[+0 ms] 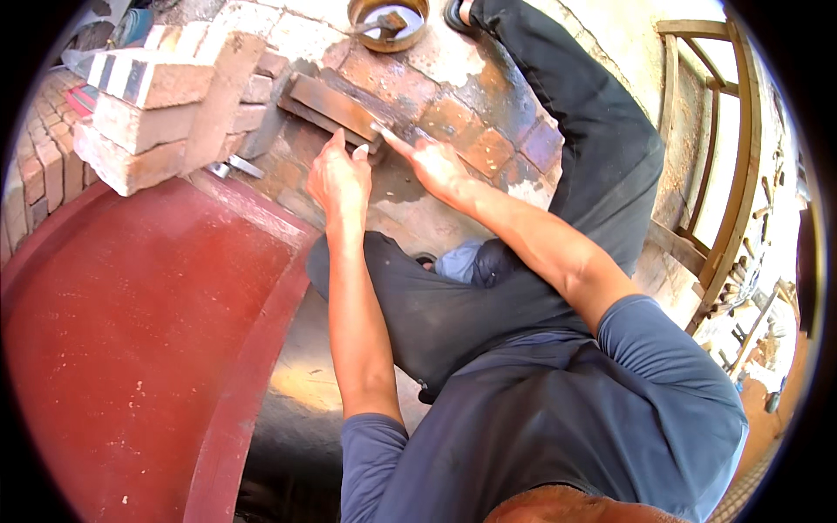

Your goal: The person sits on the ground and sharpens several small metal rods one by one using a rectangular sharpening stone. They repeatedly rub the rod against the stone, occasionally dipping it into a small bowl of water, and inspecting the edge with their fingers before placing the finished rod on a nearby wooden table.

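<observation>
On the damp brick floor in front of me lies a long, brown rectangular block (336, 106), which looks like a wet stone or wood slab. My left hand (342, 179) is at its near side, fingers curled with the index finger and thumb pointing at the block's edge. My right hand (433, 163) reaches the block's right end, its index finger stretched onto the top and its other fingers bent. Something dark shows between the two hands, too small to name. Beyond the block sits a round yellowish basin (417, 37) with pale liquid and a brush-like tool (384, 24) in it.
Stacked bricks (153, 131) rise at the left, beside a small metal tool (235, 166). A large red panel (148, 340) fills the lower left. My bent leg in black trousers (602, 113) lies right of the bricks. A wooden frame (741, 166) stands at the far right.
</observation>
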{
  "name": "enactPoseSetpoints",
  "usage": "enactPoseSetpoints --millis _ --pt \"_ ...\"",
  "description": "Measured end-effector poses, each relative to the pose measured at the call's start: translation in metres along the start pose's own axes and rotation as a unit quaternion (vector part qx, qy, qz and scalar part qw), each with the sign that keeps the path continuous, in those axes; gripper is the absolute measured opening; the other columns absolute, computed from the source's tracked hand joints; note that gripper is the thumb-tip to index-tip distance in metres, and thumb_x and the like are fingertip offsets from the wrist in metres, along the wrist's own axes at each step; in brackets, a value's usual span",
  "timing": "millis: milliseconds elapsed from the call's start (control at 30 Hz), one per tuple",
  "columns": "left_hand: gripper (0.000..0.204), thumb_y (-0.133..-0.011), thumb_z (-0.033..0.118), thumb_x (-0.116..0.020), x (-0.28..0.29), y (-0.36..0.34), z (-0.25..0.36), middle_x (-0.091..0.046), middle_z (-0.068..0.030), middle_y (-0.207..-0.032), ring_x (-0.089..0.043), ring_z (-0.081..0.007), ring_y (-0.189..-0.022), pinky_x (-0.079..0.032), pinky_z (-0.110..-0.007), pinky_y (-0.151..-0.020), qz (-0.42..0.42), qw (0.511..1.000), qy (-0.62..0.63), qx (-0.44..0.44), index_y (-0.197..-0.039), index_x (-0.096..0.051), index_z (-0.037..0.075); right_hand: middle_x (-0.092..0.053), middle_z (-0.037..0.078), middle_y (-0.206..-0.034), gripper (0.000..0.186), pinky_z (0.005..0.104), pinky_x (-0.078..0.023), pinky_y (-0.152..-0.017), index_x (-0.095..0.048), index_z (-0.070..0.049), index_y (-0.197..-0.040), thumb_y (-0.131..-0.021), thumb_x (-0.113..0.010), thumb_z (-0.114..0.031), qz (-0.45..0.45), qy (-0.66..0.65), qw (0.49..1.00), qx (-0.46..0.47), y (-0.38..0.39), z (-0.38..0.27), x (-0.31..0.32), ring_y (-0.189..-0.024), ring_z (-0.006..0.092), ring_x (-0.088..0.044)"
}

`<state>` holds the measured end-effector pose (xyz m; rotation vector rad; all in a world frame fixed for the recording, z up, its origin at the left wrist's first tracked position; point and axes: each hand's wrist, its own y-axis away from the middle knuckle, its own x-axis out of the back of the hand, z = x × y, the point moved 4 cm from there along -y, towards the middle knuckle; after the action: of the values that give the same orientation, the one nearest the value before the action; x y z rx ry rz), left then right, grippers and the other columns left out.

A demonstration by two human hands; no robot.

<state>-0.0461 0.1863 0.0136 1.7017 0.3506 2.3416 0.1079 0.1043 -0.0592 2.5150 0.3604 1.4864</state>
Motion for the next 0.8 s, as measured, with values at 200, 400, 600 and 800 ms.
enactPoseSetpoints --millis 200,400,600,800 --pt "0.045 -0.090 0.034 -0.079 0.026 -0.041 -0.001 -0.079 -0.0120 -0.117 -0.076 -0.0330 -0.107 -0.057 -0.044 -0.093 0.017 0.996 0.065 0.050 -0.128 -0.076 0.010 -0.073 0.019 -0.095 0.073 0.0503 -0.060 -0.071 -0.040 -0.030 -0.162 -0.095 -0.052 -0.005 -0.025 -0.023 0.999 -0.021 -0.011 0.000 -0.003 -0.086 0.0365 -0.075" --pt "0.042 -0.089 0.033 -0.079 0.012 -0.045 0.000 -0.080 -0.0126 -0.108 -0.077 -0.0341 -0.101 -0.057 -0.048 -0.088 0.056 0.997 0.053 0.021 -0.126 -0.077 0.011 -0.073 0.018 -0.093 0.080 0.0479 -0.060 -0.071 -0.035 -0.025 -0.165 -0.092 -0.057 -0.001 -0.074 0.013 0.997 -0.035 0.005 0.004 0.002 -0.083 0.0342 -0.075" --pt "0.045 -0.092 0.041 -0.075 -0.007 -0.100 0.015 -0.080 -0.0139 -0.105 -0.076 -0.0347 -0.101 -0.056 -0.048 -0.089 0.072 0.991 0.100 0.047 -0.125 -0.077 0.012 -0.071 0.020 -0.094 0.075 0.0463 -0.061 -0.072 -0.037 -0.022 -0.164 -0.094 -0.054 -0.003 -0.053 -0.034 0.998 -0.030 0.007 0.001 0.007 -0.084 0.0349 -0.074" --pt "0.052 -0.096 0.036 -0.069 -0.038 -0.181 0.043 -0.077 -0.0154 -0.090 -0.076 -0.0214 -0.070 -0.052 -0.036 -0.067 0.020 0.964 0.256 0.060 -0.129 -0.069 -0.004 -0.073 0.019 -0.096 0.075 0.0485 -0.060 -0.076 -0.039 -0.017 -0.163 -0.092 -0.055 0.000 -0.076 -0.086 0.993 -0.027 -0.011 -0.005 0.028 -0.087 0.0387 -0.074"
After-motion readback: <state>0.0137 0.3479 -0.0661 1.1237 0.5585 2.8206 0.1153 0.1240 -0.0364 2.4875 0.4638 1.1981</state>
